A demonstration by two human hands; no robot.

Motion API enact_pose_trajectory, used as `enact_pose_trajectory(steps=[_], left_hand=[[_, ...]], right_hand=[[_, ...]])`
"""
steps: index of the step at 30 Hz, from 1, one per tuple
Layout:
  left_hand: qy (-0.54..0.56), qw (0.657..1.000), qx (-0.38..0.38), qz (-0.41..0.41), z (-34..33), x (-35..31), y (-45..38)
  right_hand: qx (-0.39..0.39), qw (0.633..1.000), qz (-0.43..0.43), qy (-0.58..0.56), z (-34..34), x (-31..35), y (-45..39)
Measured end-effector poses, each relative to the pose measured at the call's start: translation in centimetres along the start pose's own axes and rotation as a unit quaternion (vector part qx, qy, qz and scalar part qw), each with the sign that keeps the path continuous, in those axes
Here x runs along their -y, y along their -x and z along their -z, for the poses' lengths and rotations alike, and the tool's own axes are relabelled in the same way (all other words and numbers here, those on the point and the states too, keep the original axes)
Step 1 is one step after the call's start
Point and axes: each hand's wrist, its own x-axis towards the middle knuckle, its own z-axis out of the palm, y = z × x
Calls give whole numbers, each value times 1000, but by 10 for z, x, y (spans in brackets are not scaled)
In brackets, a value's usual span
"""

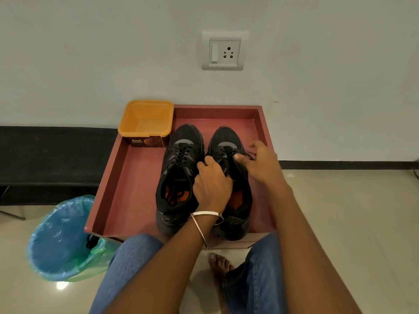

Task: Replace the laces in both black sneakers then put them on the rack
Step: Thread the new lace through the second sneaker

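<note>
Two black sneakers stand side by side, toes toward the wall, in a pink tray [127, 177]. The left sneaker [179, 168] is laced with a black lace, its loose ends lying inside over the orange insole. My left hand [212, 184] grips the tongue and lace area of the right sneaker [229, 139]. My right hand [260, 164] pinches a black lace [227, 152] at that shoe's upper eyelets, thumb pointing left.
An empty orange plastic tub [146, 120] sits in the tray's far left corner. A bin lined with a blue bag [61, 239] stands on the floor at the left, a black lace at its rim. The wall with a socket [223, 52] is close behind. My knees are below.
</note>
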Motion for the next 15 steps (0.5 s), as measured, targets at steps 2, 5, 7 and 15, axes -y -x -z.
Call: enact_pose_trajectory(steps=[2, 5, 7, 15], left_hand=[[1, 1000, -3, 1, 0, 0, 1], [4, 1000, -10, 4, 0, -1, 2], [0, 1000, -17, 5, 1, -2, 3], [-11, 999, -38, 11, 1, -5, 4]], right_hand=[[28, 1000, -9, 7, -2, 3, -3], [11, 999, 0, 32, 6, 8, 1], [-42, 999, 8, -17, 15, 12, 6], [-167, 956, -57, -235, 47, -1, 18]])
